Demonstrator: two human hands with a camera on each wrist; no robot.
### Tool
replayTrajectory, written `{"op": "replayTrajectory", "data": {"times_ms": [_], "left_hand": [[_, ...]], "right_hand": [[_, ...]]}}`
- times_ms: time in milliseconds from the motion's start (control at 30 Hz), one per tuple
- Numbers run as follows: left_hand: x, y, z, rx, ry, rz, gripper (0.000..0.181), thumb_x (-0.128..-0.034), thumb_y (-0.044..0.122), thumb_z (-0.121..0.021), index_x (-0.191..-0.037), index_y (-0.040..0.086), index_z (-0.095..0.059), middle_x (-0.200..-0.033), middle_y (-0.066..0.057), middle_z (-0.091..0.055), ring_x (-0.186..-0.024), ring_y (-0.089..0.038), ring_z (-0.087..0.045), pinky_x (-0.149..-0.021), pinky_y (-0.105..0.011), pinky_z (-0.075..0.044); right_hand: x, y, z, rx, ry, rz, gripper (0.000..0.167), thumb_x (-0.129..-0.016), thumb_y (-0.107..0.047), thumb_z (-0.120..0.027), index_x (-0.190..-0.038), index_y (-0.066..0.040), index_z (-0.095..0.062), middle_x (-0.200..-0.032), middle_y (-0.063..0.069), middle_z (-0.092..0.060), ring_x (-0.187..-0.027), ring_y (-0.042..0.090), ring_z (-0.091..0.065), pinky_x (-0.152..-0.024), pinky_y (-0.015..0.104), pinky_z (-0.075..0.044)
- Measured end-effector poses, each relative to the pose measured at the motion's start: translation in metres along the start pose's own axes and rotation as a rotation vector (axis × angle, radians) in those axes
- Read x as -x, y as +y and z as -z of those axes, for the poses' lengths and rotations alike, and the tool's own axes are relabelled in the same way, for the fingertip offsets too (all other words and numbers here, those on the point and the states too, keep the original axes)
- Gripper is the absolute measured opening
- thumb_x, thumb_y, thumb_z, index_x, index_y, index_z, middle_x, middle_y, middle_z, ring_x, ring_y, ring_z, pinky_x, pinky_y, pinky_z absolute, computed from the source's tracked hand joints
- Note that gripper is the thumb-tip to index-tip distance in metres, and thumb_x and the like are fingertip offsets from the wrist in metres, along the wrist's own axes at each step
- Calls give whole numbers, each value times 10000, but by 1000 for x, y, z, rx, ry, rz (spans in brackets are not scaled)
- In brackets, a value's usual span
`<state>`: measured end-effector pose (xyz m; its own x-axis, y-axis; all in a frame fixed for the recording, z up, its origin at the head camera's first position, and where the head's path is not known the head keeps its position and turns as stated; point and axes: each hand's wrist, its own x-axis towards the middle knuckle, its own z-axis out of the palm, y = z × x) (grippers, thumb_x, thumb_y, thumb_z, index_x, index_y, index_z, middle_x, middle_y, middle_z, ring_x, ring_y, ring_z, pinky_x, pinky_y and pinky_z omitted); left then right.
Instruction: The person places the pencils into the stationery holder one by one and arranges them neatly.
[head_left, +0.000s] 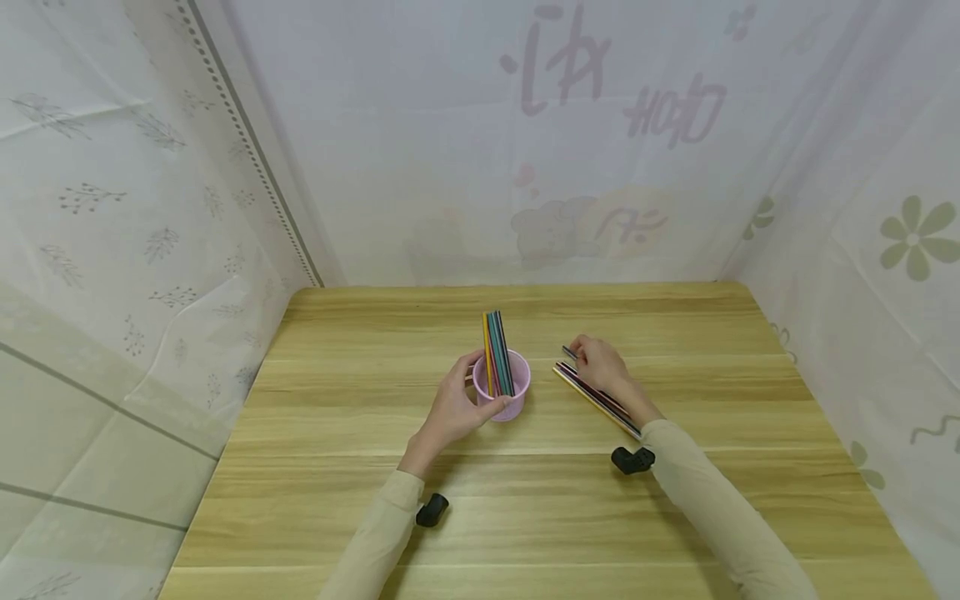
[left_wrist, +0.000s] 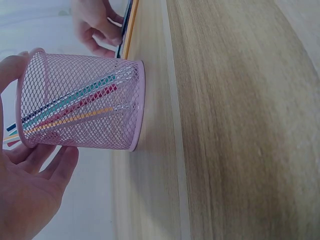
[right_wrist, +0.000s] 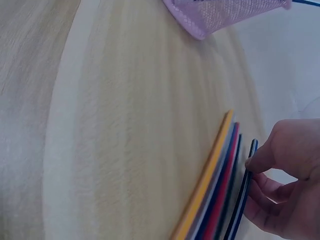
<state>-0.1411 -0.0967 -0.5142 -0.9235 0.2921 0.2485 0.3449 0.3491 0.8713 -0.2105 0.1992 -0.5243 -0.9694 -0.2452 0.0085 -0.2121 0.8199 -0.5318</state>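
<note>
In the head view my left hand grips a pink mesh pen holder, thumb at the near rim and fingers round the far side. Several colored pencils lean inside it: yellow, red, teal and dark ones. In the left wrist view the pencils show through the mesh. My right hand is over a loose bundle of pencils to the right of the holder. In the right wrist view its thumb and fingers pinch a dark pencil beside the yellow, grey, blue and red pencils.
Both arms reach over a wood-grain table. Pale patterned cloth hangs behind the table and at both sides. A black device is at the left wrist and another black device at the right wrist.
</note>
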Motion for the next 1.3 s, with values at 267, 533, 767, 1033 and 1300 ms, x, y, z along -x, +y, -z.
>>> {"op": "replayTrajectory", "data": {"times_ms": [267,533,767,1033,1300], "left_hand": [[0,1,1,19,5,9,840,-771,194,-897,-1467,55,-446,-1399,-127,-563,-1269,-311,-583,-1023,-458,-557],[0,0,0,21,3,5,840,-777,202,-894,-1470,51,-444,-1396,-123,-563,-1265,-307,-585,-1030,-447,-555],[0,-2,-1,43,13,-9,845,-767,200,-905,-1472,76,-455,-1399,-127,-569,-1261,-316,-588,-1022,-479,-555],[-1,0,-1,67,22,-4,849,-756,144,-907,-1465,28,-454,-1399,-184,-564,-1260,-365,-582,-1022,-528,-543],[-1,-3,-1,3,11,-14,845,-769,220,-900,-1463,57,-446,-1406,-128,-564,-1270,-285,-584,-1010,-422,-567]], "right_hand": [[-7,-18,8,-13,43,43,269,-921,2,-531,-1160,12,-652,-870,120,-651,-763,229,-561,-631,327,-447],[-10,-48,20,-69,95,117,276,-935,1,-513,-1165,22,-662,-926,167,-675,-828,292,-649,-724,433,-541],[-5,-79,35,-174,91,103,276,-985,-37,-514,-1222,16,-645,-966,162,-670,-846,281,-649,-713,375,-538],[1,-113,56,-321,117,131,274,-1004,-21,-518,-1257,28,-611,-1068,217,-652,-936,335,-639,-759,385,-553],[1,-141,72,-420,173,182,275,-1002,-11,-531,-1264,37,-600,-1093,217,-644,-976,355,-651,-849,450,-574]]}}
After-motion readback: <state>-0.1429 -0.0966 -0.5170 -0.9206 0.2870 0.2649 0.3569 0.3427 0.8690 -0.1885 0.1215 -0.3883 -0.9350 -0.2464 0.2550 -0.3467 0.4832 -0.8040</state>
